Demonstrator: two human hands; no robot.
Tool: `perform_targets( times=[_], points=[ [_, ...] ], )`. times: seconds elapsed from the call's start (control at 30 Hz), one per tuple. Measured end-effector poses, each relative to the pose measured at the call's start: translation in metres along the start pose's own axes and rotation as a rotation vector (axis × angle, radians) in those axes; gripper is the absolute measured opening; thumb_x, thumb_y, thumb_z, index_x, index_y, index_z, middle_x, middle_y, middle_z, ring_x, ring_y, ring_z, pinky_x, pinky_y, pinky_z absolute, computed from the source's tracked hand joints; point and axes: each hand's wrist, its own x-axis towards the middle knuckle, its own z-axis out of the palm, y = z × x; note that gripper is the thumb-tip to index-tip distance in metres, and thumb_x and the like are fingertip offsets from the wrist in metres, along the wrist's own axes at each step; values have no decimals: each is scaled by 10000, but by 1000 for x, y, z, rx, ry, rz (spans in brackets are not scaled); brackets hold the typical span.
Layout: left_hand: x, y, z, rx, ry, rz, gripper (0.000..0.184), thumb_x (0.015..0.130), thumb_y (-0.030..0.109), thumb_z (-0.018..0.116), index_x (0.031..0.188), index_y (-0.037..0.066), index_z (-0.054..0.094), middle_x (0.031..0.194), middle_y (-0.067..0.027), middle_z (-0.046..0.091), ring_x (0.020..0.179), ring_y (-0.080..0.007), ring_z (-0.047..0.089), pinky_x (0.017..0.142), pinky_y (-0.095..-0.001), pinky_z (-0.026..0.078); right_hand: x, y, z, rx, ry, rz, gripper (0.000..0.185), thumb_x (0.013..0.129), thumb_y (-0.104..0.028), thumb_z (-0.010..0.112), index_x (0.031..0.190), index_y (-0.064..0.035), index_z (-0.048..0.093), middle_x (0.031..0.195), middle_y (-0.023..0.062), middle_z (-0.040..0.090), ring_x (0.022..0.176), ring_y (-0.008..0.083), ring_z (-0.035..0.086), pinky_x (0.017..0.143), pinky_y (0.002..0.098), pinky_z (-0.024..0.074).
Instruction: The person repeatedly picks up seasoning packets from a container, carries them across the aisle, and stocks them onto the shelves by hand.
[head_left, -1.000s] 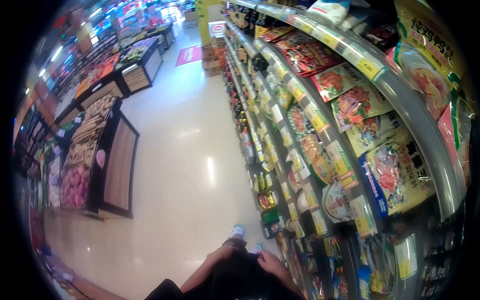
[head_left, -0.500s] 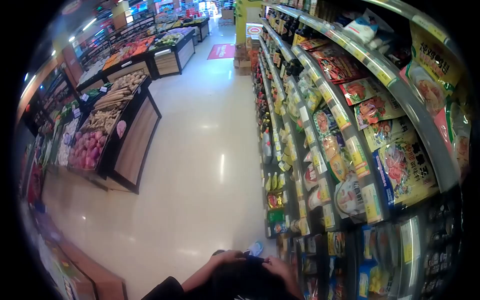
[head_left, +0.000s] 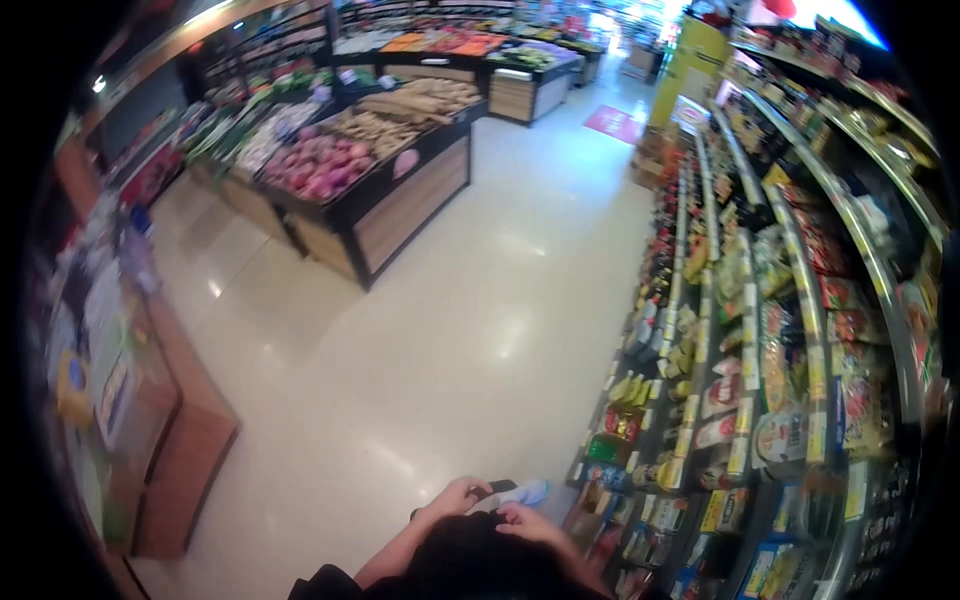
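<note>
Low in the head view, my left hand (head_left: 458, 497) is curled in front of my dark clothing (head_left: 470, 560), beside a small dark item (head_left: 492, 489) that I cannot make out clearly. To its right is my right hand (head_left: 520, 520), with bent fingers at the front of the clothing. Both hands are close together, a small gap between them. What their fingers hold, if anything, is too small to tell. Just beyond them a light-coloured shoe (head_left: 530, 492) shows on the floor.
Shelves of packaged food (head_left: 785, 435) line the right side. A produce stand (head_left: 420, 190) with onions and roots is at upper left. A brown wooden display (head_left: 190, 450) stands at lower left. Pale floor (head_left: 480, 330) runs between, with a red floor mat (head_left: 613, 124) farther off.
The view has turned left, so the shelves lie farther right and the wooden display shows more fully. My hands remain low and close together at the clothing.
</note>
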Motion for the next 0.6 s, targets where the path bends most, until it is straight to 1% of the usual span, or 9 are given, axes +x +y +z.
perform_targets(
  times=[0.03,0.13,0.2,0.27,0.37,0.4,0.47,0.5,0.6],
  points=[
    [-17,3,-11,-28,16,-136,374,719,-49,506,1040,73,655,984,-141,640,853,-238,631,762,-350,511,0,-16,10,87,-1,-36,483,784,-221,754,1190,-59,549,926,72,584,814,152,556,749,290,483],
    [-57,-28,-25,-7,180,-32,387,705,-21,521,1065,67,633,997,-151,625,870,-241,621,780,-352,504,6,-55,30,85,-35,-136,414,784,-88,699,1171,-43,559,863,18,555,731,90,542,648,237,464],
    [-82,-22,-36,-18,265,-31,361,698,4,563,1053,53,605,987,-150,600,908,-257,598,810,-338,484,14,-74,42,128,-83,-170,409,726,60,577,1121,-43,596,828,4,539,684,73,523,630,220,449],
    [-101,-27,-41,-65,366,9,307,716,49,614,1017,38,554,918,-137,582,851,-246,579,767,-335,473,21,-90,55,77,-76,-167,375,714,66,559,1065,-48,627,792,-5,522,650,70,498,611,213,430],
    [-128,-16,-53,-58,430,-146,335,735,169,671,986,43,488,843,-89,533,753,-193,519,667,-321,445,40,-83,72,20,-38,-108,351,708,56,556,1033,-48,641,748,-11,511,631,71,477,596,213,417],
    [-135,-16,-54,-64,502,-104,343,746,191,699,926,46,446,805,-113,522,729,-230,507,647,-351,421,53,-64,77,20,-10,-162,339,698,36,564,1017,-47,643,719,-10,509,619,74,465,589,217,414],
    [-144,-43,-49,-74,614,-119,349,744,202,710,914,52,445,794,-122,513,723,-254,508,658,-367,424,56,-80,82,66,-3,-34,327,696,12,580,1009,-38,660,738,0,512,620,80,464,587,223,411],
    [-153,-38,-56,-116,577,-199,321,766,192,696,916,48,451,813,-139,518,763,-286,515,700,-383,429,65,-80,85,38,1,-45,325,698,9,583,1008,-37,667,739,1,512,621,80,464,587,222,411],
    [-169,-56,-60,-155,773,-76,286,794,185,673,925,40,464,825,-145,520,808,-303,518,755,-390,434,88,-86,96,-42,43,-78,317,706,4,588,1006,-34,684,731,3,509,622,77,464,585,219,411]
  ],
)
